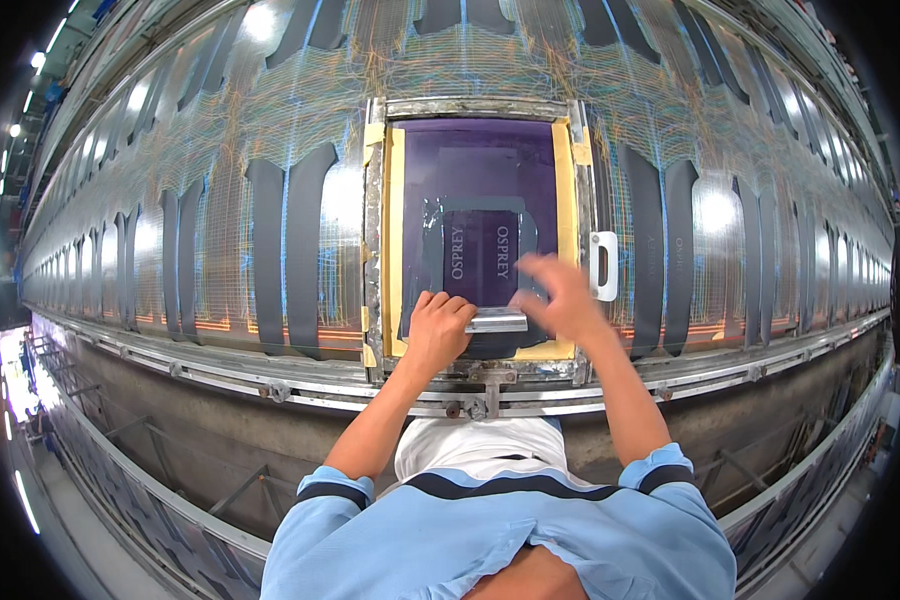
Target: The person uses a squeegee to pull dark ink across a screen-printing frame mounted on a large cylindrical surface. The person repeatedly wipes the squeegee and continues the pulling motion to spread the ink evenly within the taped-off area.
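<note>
A screen-printing frame point(372, 230) with a purple mesh point(480, 155) lies on the long table in front of me. Grey tape borders a dark window in the mesh, where two lines of pale lettering show. Near the frame's close end rests a squeegee point(498, 321) with a metal holder, lying crosswise. My left hand point(442, 325) is closed over the squeegee's left end. Above its right end, my right hand point(560, 297) is lifted off with fingers apart and somewhat blurred; I see nothing in it.
Dark grey cut fabric pieces point(270, 250) lie in rows along the table on both sides. A white handle point(604, 266) stands at the frame's right side. Along the near edge run metal rails point(660, 392), with a clamp point(492, 375) under the frame.
</note>
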{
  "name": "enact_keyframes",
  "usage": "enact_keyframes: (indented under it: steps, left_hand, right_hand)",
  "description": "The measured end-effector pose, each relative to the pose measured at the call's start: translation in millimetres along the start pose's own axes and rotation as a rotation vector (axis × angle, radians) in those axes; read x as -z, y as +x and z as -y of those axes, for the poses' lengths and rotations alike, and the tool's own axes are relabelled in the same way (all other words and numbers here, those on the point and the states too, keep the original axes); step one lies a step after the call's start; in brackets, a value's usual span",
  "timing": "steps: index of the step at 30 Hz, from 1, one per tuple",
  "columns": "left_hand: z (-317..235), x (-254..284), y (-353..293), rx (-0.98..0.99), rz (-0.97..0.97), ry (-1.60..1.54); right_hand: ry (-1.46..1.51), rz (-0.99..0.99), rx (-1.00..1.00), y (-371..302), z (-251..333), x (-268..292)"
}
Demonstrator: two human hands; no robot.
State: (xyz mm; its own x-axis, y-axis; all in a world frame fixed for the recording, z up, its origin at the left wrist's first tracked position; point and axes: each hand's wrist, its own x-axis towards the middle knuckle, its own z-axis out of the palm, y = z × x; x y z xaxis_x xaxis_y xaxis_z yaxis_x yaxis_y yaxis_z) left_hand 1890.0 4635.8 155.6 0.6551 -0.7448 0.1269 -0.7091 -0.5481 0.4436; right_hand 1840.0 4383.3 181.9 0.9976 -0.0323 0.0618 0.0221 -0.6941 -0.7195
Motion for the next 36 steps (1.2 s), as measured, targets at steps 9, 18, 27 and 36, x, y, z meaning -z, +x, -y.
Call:
enact_keyframes:
  steps: [9,18,27,36]
  left_hand:
    - [0.6,-0.7,-5.3,-0.004,-0.030,0.010]
    - [106.8,95.6,-60.8,0.081,-0.069,0.071]
    - [244.1,204.5,-162.7,-0.016,-0.058,0.132]
    - [279.0,172.9,-200.3,-0.098,-0.030,0.129]
  right_hand:
    - [-0.095,-0.550,-0.523,9.7,-108.2,23.1]
    - [0.184,-0.608,-0.479,72.0,-3.8,-95.2]
    - [0.255,-0.605,-0.492,140.0,135.0,-228.4]
    - [-0.031,-0.608,-0.502,147.3,102.2,-256.6]
